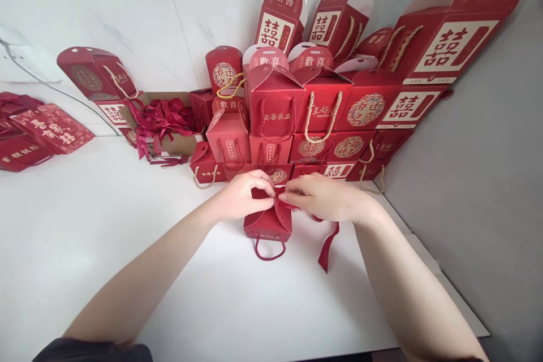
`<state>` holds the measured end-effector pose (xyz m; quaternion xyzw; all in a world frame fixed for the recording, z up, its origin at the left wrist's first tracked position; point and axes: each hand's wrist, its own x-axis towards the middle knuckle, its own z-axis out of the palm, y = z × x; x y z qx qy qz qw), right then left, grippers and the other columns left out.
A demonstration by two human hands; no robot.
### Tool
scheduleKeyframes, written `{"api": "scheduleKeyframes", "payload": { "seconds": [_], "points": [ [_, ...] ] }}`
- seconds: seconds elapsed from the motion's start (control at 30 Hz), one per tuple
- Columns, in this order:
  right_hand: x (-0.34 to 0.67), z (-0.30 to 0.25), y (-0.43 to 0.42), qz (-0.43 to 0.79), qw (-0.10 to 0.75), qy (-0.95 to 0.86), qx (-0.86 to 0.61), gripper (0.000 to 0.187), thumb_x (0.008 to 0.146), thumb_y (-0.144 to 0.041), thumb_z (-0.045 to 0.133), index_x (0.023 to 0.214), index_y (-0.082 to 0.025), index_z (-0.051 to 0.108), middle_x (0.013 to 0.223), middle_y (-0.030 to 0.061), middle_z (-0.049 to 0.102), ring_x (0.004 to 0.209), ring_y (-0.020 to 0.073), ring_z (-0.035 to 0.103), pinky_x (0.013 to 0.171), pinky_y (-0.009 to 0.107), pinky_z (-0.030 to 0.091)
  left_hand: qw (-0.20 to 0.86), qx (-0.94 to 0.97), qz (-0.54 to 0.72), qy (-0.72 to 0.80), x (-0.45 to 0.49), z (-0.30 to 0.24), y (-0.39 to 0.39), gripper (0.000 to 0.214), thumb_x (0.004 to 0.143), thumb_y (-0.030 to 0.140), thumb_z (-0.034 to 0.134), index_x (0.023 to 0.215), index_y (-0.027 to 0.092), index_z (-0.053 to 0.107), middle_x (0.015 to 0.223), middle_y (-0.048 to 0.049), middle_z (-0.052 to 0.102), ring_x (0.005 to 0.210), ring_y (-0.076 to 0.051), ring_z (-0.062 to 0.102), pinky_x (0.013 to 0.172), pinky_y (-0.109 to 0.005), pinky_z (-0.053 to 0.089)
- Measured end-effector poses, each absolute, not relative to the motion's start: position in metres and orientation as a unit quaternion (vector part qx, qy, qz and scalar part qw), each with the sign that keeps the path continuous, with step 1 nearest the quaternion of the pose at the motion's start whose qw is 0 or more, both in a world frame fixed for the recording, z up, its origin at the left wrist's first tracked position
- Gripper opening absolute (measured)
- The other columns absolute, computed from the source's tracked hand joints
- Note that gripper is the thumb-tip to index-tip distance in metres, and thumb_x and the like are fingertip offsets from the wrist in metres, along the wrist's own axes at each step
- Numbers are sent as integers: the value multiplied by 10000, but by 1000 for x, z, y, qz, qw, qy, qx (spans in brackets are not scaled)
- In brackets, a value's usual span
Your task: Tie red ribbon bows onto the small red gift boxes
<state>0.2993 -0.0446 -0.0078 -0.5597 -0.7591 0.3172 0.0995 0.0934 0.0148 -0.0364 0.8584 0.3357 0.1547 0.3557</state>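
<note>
A small red gift box (pixel 267 224) stands on the white table in front of me, its curved flaps meeting at the top. From its near side a dark red rope handle (pixel 270 258) hangs down onto the table. My left hand (pixel 246 195) is closed at the top of the flaps, its thumb and fingers pinched together; what lies between them is hidden. On the other side, my right hand (pixel 321 197) pinches a dark red ribbon (pixel 328 249) close to the box top. The ribbon's loose end trails onto the table below that hand.
Stacked red gift boxes (pixel 275 99) with rope handles stand against the tiled wall, right behind my hands. An open cardboard box (pixel 182 145) full of red ribbons is at the back left. Flat red packages (pixel 53 127) lie at far left. A grey wall (pixel 475 164) borders the right.
</note>
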Motion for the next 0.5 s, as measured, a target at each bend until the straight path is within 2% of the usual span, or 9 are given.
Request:
{"api": "scheduleKeyframes", "payload": {
  "seconds": [0.07,0.13,0.2,0.27,0.33,0.43,0.5],
  "points": [
    [299,-10,-43,272,178,-751,-575,272,941,-405,452,803,-199,565,758,17,645,597,128,535,552,263,348,362,853,179,331,91,-32,14,114,814,292,625,804,197,686,1097,-26,613,1012,-192,612,942,-353,456],
    [297,-15,-39,286,267,-743,-543,191,946,-376,474,922,-215,572,886,24,672,735,148,582,662,271,407,377,840,213,328,88,-25,13,118,835,291,599,803,192,653,1139,-36,592,1048,-196,596,933,-348,466],
    [293,-21,-33,387,331,-727,-460,173,933,-355,522,1045,-225,545,972,29,678,821,153,595,739,283,442,377,829,246,332,85,-16,10,128,850,292,577,797,186,624,1168,-48,568,1052,-196,587,915,-341,476],
    [289,-28,-27,497,366,-690,-378,283,888,-335,611,1123,-219,505,915,20,670,782,142,589,724,281,459,343,828,276,347,81,-8,6,132,861,292,553,800,186,604,1131,-51,563,1012,-186,586,905,-336,477],
    [286,-32,-23,551,395,-655,-333,353,841,-305,681,1127,-212,494,817,-6,640,712,126,568,687,272,458,283,836,273,383,77,-2,1,141,862,336,557,898,205,596,1050,-41,570,932,-180,585,846,-332,482],
    [285,-33,-21,556,441,-632,-312,287,850,-319,681,1057,-223,506,799,-12,617,727,129,571,693,278,464,220,855,156,443,73,1,-9,472,765,530,658,1121,250,529,939,-23,583,781,-195,582,646,-308,455],
    [284,-31,-22,544,458,-628,-316,231,869,-353,657,994,-228,509,811,-11,604,723,127,561,676,276,468,218,860,67,456,73,-2,-13,634,703,591,689,1197,251,482,872,-16,593,705,-203,579,557,-290,406]
  ]
}}
